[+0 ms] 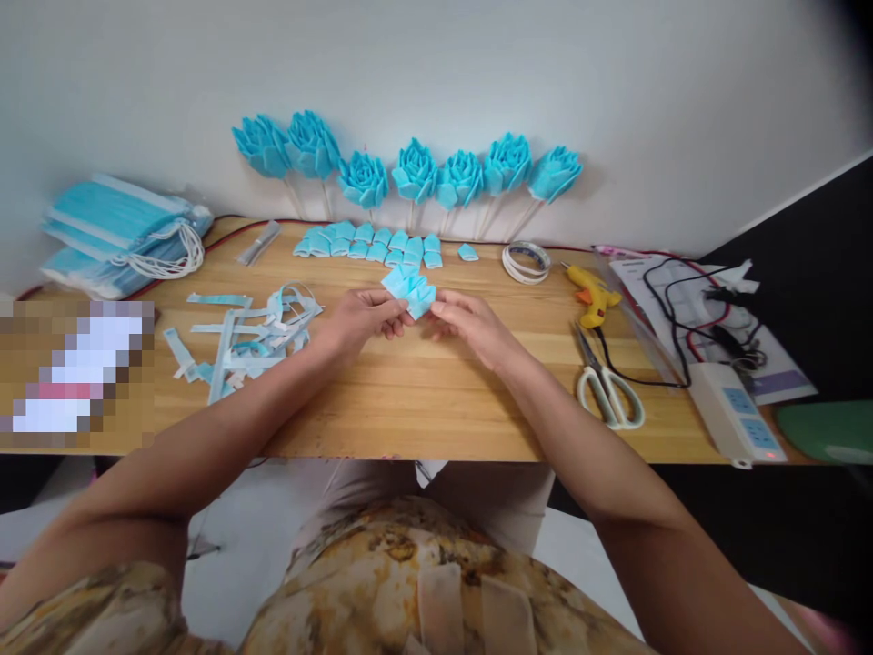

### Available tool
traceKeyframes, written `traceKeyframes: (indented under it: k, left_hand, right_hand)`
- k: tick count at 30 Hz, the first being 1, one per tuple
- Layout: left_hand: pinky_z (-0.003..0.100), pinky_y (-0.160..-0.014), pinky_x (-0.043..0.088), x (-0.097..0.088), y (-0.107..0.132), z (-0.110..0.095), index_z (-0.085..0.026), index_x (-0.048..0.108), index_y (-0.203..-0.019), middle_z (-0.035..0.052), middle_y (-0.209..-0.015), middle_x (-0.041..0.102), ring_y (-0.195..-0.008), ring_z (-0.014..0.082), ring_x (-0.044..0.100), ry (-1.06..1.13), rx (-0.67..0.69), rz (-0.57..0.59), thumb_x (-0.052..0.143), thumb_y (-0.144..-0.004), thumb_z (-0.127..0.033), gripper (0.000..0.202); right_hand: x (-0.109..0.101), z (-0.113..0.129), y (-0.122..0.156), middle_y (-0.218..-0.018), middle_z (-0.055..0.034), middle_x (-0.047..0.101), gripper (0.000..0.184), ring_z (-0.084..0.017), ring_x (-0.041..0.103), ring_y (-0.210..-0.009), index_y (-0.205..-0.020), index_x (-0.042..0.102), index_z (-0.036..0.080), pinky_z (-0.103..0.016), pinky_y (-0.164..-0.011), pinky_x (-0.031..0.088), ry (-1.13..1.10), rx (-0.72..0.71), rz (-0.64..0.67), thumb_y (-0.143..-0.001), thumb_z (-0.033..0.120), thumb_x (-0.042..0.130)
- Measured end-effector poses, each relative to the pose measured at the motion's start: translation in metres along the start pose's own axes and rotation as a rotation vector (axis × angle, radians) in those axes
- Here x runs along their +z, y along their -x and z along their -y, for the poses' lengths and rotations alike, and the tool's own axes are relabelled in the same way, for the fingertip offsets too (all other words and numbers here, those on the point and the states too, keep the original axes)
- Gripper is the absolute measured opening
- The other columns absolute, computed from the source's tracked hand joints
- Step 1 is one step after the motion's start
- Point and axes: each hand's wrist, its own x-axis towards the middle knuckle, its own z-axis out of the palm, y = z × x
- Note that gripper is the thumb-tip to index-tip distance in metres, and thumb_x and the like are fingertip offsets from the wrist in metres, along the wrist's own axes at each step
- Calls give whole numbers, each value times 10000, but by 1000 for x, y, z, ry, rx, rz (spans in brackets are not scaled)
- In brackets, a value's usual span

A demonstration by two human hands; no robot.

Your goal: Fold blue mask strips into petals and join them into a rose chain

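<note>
My left hand point(366, 318) and right hand point(472, 327) pinch the folded blue fabric point(412, 289) mid-frame, probably to keep its creases.

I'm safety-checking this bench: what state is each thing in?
Power strip: red light lit
Glue gun: lying down, heat unclear
Scissors: lying flat
Tape: lying flat
Masks: stacked
Trimmings: scattered
Flowers: mounted on sticks
Petals: folded, laid out
Blue piece: creased, in left hand and right hand
</note>
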Motion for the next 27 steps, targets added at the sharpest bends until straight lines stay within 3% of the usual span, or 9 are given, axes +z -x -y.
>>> traceKeyframes:
  k: [2,5,11,18,27]
  left_hand:
    - [236,-557,460,0,0,1,-145,721,-665,26,-603,671,-539,99,562,-84,15,4,765,-769,-363,245]
    - [228,-561,462,1,1,1,-151,715,-651,15,-581,653,-538,97,555,-177,37,35,750,-778,-338,229]
    - [203,-566,461,6,9,-3,-151,714,-687,4,-638,681,-573,91,584,-265,48,132,723,-817,-267,174]
    - [191,-586,474,2,7,-5,-163,711,-765,1,-744,702,-600,73,595,-217,40,217,626,-887,-197,152]
    - [224,-572,479,-6,0,4,-157,684,-766,27,-711,676,-605,103,583,-257,97,170,724,-841,-484,337]
  right_hand:
    - [-2,4,1,-929,-23,720,285,-157,645,-912,-928,712,205,-269,-753,509,1,-48,-9,-837,475,701]
    - [-1,5,0,-842,9,684,253,-137,605,-847,-884,699,199,-272,-786,470,9,-103,-59,-803,436,732]
    - [-2,-4,-3,-623,58,514,258,-101,432,-626,-659,597,198,-277,-637,341,125,-90,-156,-704,389,764]
    - [-11,-11,-8,-621,11,551,255,-149,438,-602,-647,631,255,-323,-586,326,130,-124,-209,-723,413,815]
    - [-1,-5,-4,-658,39,515,284,-120,448,-652,-684,554,219,-288,-642,373,163,-120,-172,-735,408,760]
